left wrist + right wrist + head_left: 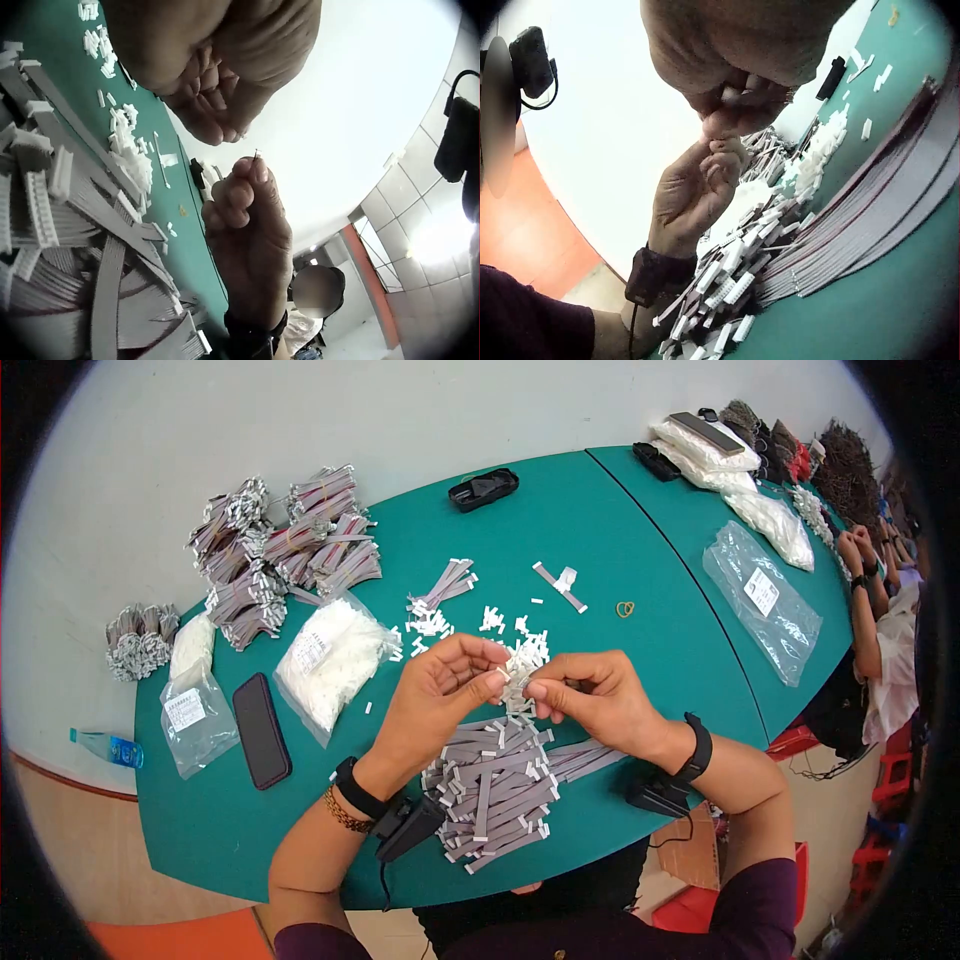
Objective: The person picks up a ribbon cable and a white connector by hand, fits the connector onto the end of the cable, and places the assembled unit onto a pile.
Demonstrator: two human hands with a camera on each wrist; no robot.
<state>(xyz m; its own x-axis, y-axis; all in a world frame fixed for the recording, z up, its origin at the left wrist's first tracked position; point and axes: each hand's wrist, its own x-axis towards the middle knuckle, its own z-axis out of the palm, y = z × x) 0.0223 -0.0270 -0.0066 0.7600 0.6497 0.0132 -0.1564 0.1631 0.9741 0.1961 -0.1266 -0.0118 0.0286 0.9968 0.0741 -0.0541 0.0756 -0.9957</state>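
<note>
Both hands are raised close together above a heap of grey ribbon cables with white connectors (490,790). Between thumb and index finger, the left hand (430,685) (217,52) (694,191) pinches a small white piece (502,674). The right hand (605,705) (251,232) (742,52) faces it, thumb against index finger, pinching a tiny white piece with a dark, thin part (258,154). Just beyond the fingertips lies a pile of loose white connectors (528,650) (129,154) (821,157). The fingertips partly hide the pieces.
Bundled cables (235,565) and bags of white parts (335,660) stand left, beside a dark phone (262,730). A black case (483,490) lies at the back, rubber bands (625,609) right of the pile. An empty-looking plastic bag (765,600) and other people's arms (868,595) are far right.
</note>
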